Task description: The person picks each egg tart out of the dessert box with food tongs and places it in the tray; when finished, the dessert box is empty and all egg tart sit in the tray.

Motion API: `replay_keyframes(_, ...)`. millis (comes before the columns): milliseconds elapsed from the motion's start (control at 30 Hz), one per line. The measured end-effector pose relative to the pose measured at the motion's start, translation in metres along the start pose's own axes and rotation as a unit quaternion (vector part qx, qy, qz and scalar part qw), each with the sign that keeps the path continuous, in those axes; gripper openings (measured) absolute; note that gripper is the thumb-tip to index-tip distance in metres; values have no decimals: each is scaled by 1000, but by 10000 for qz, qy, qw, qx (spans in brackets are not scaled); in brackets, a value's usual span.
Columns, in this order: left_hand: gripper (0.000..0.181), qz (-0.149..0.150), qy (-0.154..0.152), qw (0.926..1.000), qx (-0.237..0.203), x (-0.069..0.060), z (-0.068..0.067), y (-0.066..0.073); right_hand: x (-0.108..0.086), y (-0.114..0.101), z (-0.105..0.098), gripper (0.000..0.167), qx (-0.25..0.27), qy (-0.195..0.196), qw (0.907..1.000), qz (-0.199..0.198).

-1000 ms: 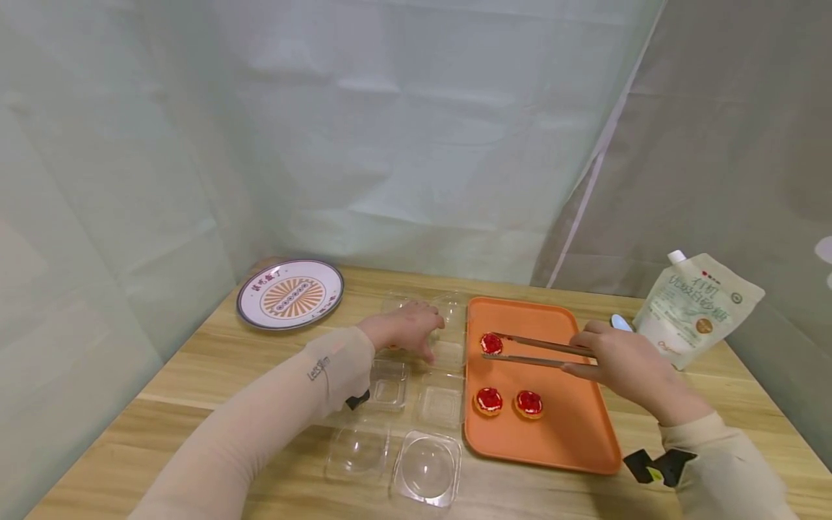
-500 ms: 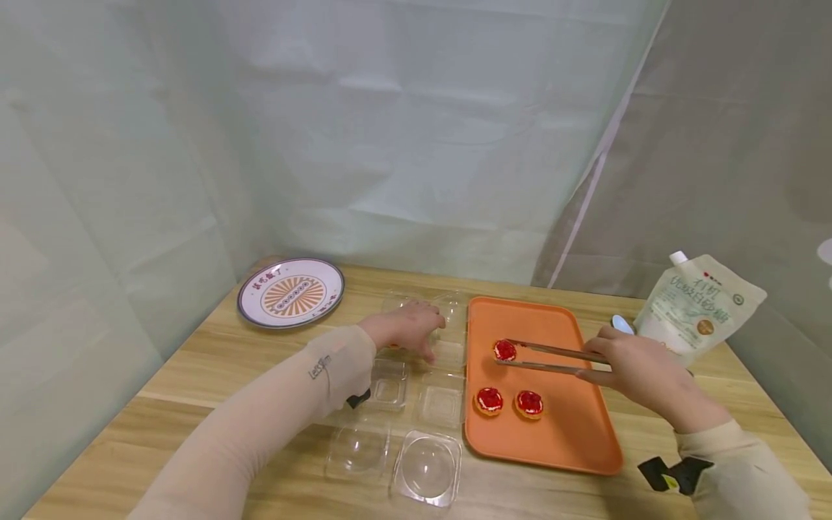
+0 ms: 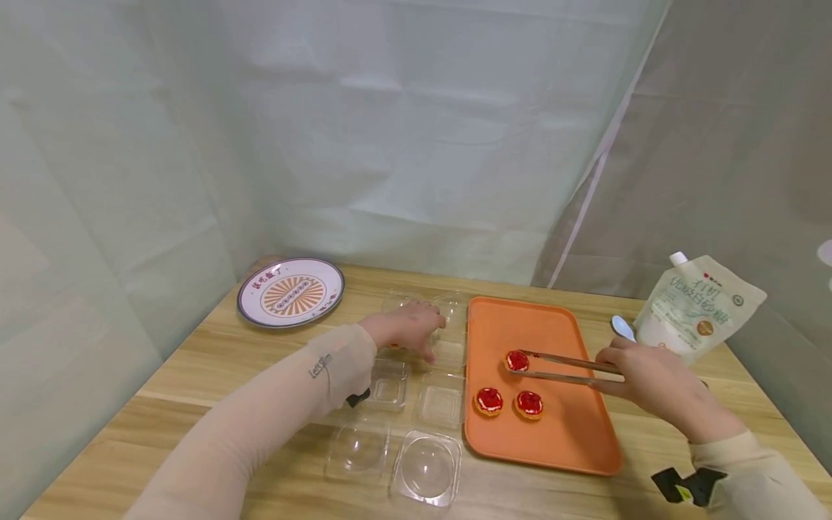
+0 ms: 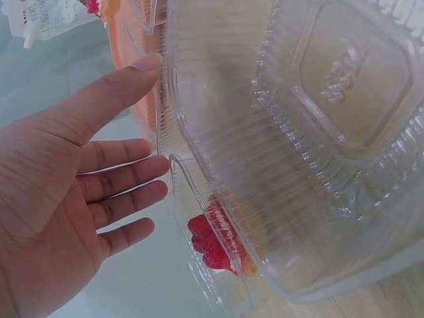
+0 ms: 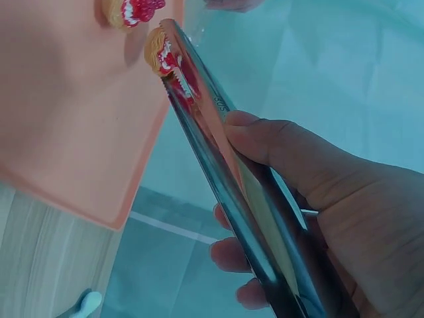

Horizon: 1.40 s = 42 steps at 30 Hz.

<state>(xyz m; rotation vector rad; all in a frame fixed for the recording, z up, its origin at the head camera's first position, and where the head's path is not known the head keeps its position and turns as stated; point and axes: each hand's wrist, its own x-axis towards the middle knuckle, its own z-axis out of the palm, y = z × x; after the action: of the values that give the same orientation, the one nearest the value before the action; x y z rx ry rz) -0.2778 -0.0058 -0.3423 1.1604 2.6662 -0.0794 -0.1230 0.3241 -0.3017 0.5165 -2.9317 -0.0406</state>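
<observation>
My right hand grips metal tongs. Their tips pinch a small tart with a red topping and white cream, over an orange tray. Two similar tarts, one on the left and one on the right, sit nearer the tray's front. On the other side, my left hand is at a group of clear plastic boxes, fingers extended. The left wrist view has these fingers by the rim of a clear box; whether they touch it I cannot tell. Behind that rim shows another red-topped tart.
More clear boxes and lids stand left of the tray and toward the front. A patterned plate lies at the back left. At the back right are a standing spouted pouch and a pale spoon.
The right hand has drawn the tongs and the pinched tart to the right and toward the front across the tray. My left hand stays in place.
</observation>
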Motion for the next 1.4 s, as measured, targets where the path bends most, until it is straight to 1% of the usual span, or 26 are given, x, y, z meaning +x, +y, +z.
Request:
replay_keyframes(267,67,-79,-73,9999,14,0,0,-1,-4,3,6,21,-86,47,9999,-54)
replay_keyframes(500,68,-48,-104,9998,134,0,-1,-2,-7,5,12,22,-146,65,9998,-84)
replay_keyframes(767,68,-65,-116,9999,78,0,-1,-2,-10,6,13,24,-95,243,9996,-120)
replay_keyframes(933,71,-63,-122,9998,132,1,-1,-2,-13,6,13,24,-63,366,9992,-122)
replay_keyframes(1000,73,-75,-115,9999,76,0,-1,-2,-14,6,13,23,-73,453,9988,-152)
replay_keyframes(1167,74,-131,-26,9991,-413,-5,-3,-6,-16,6,9,25,-66,527,9986,-86)
replay_keyframes(1400,75,-254,277,9967,-720,-16,-4,-22,-14,2,6,30,32,577,9983,64)
